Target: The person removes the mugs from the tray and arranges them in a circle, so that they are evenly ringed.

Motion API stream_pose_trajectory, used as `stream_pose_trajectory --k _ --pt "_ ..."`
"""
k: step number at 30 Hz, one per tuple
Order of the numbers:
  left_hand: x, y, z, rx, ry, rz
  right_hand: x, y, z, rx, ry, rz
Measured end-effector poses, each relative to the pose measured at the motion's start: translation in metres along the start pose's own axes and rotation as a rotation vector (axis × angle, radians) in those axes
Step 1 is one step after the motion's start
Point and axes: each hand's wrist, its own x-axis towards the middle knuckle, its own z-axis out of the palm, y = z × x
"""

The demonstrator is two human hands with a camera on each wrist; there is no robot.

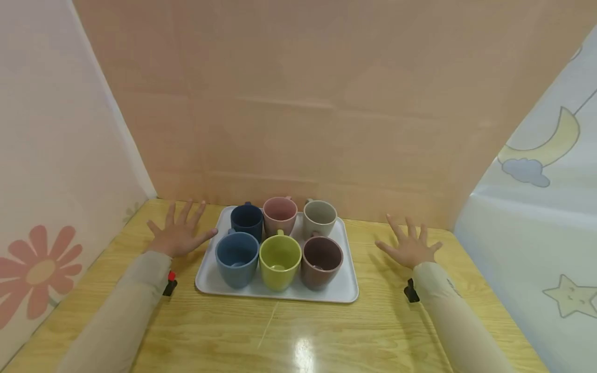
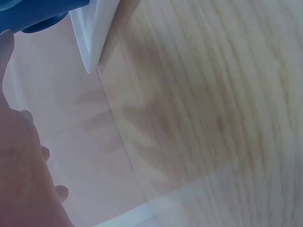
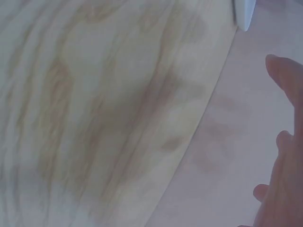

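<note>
My left hand (image 1: 177, 238) hovers with fingers spread at the left side of a white tray (image 1: 205, 282), its thumb tip overlapping the tray's edge in the head view. Over the table to the right of the tray, my right hand (image 1: 410, 249) is likewise spread and holds nothing. Two rows of mugs stand upright on the tray. In front are a blue mug (image 1: 237, 264), a yellow-green mug (image 1: 280, 267) and a brown mug (image 1: 321, 267). Behind them stand a navy mug (image 1: 247, 220), a pink mug (image 1: 280, 212) and a grey-beige mug (image 1: 319, 217). Their handles point mostly backward.
The wooden table (image 1: 224, 331) ends at a tan back panel (image 1: 298, 129). A white side panel with a flower (image 1: 41, 272) rises on the left, and another with a moon (image 1: 550, 140) and star on the right. Black wrist pieces (image 1: 411, 291) sit under both sleeves.
</note>
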Motion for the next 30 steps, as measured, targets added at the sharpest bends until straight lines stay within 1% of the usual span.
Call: stream_pose_trajectory --k 4,6,8,10,12,14,16,18,21,25,28,30 --pt "-0.002 -0.002 -0.003 -0.038 -0.022 0.008 0.003 -0.015 -0.002 0.02 -0.008 -0.025" --pt "-0.004 -0.004 -0.005 -0.075 -0.017 0.0 0.003 -0.022 -0.004 0.039 -0.014 -0.048" --pt "-0.005 -0.006 -0.008 -0.13 -0.001 0.001 0.001 -0.03 -0.006 0.063 -0.018 -0.089" --pt "-0.007 -0.006 -0.012 -0.174 0.038 0.008 -0.001 -0.036 -0.01 0.099 -0.031 -0.146" --pt "-0.009 -0.004 -0.014 -0.24 0.074 0.036 -0.005 -0.042 -0.014 0.133 -0.062 -0.192" --pt "-0.011 -0.001 -0.012 -0.303 0.091 0.064 -0.009 -0.048 -0.019 0.183 -0.109 -0.223" --pt "-0.013 0.003 -0.007 -0.371 0.08 0.074 -0.013 -0.053 -0.023 0.251 -0.16 -0.226" --pt "-0.016 0.007 0.0 -0.446 0.051 0.067 -0.018 -0.058 -0.025 0.32 -0.192 -0.214" --pt "-0.019 0.012 0.007 -0.53 0.015 0.041 -0.024 -0.065 -0.023 0.419 -0.204 -0.24" --pt "-0.024 0.011 0.015 -0.629 -0.015 0.011 -0.03 -0.075 -0.014 0.577 -0.222 -0.336" --pt "-0.027 0.006 0.021 -0.686 -0.036 0.001 -0.03 -0.081 -0.005 0.725 -0.264 -0.422" --pt "-0.028 0.002 0.023 -0.728 -0.049 0.009 -0.029 -0.085 -0.001 0.797 -0.299 -0.48"
